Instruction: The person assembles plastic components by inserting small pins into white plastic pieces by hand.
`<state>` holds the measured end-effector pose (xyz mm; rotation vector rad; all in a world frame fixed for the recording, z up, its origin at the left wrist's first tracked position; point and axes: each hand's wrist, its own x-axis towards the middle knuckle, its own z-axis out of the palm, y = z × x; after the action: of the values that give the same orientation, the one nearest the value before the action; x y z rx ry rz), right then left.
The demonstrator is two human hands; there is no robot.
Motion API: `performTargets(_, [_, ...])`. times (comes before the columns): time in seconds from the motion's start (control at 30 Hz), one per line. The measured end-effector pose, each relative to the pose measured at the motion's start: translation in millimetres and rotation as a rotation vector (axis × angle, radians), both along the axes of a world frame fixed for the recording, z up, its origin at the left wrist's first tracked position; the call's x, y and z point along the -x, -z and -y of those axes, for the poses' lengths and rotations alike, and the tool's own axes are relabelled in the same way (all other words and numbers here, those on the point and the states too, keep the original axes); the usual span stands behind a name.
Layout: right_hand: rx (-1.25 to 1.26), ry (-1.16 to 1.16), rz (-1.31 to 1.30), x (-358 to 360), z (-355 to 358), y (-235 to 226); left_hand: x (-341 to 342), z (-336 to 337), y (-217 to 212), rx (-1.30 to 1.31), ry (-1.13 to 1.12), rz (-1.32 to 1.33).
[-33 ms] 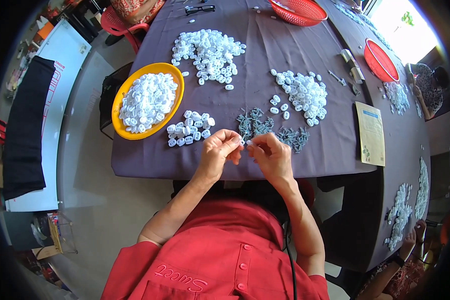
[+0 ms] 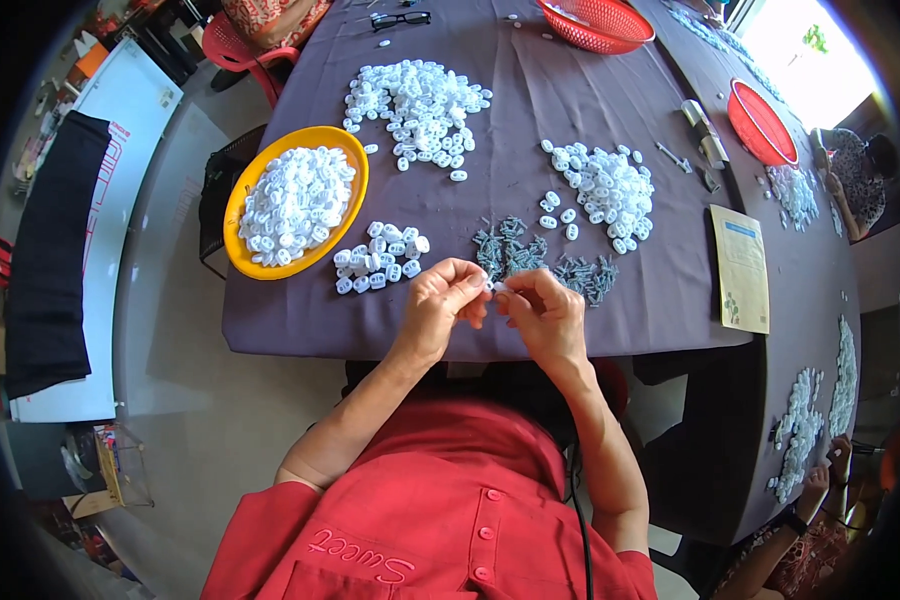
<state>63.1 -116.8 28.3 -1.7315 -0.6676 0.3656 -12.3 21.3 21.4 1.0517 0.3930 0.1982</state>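
Observation:
Above the near edge of the table, my left hand (image 2: 440,312) and my right hand (image 2: 547,318) meet fingertip to fingertip. Each pinches a small white plastic piece, and the two pieces touch or nearly touch; the one in my right fingers (image 2: 500,287) is mostly covered. Just beyond my fingertips lie heaps of small grey screw-like pins (image 2: 510,250). Left of my left hand is a small group of thicker white oval pieces (image 2: 375,258). Past my right hand, a pile of white oval pieces with holes (image 2: 610,190) spreads out.
A yellow oval tray (image 2: 234,232) heaped with white pieces stands left. Another white pile (image 2: 420,105) lies farther back, near glasses (image 2: 400,18) and a red basket (image 2: 600,40). At right are a brown envelope (image 2: 740,268) and a second red basket (image 2: 765,125). Other people sit around.
My fingertips have come slightly closer together, bringing the two white pieces nearer each other. At the lower right, another person's hands have shifted a little.

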Motion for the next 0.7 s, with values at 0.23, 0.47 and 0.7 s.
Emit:
performTargets(0.23, [-0.294, 0.022, -0.114, 8, 10, 13, -6, 14, -4, 0.026, 0.037, 0.036])
performTargets(0.47, [-0.443, -0.016, -0.539, 1, 18, 19, -6, 23, 1, -0.139, 0.053, 0.032])
performTargets(0.7, [-0.480, -0.036, -0.762, -5, 25, 24, -5, 29, -4, -0.208, 0.023, 0.034])
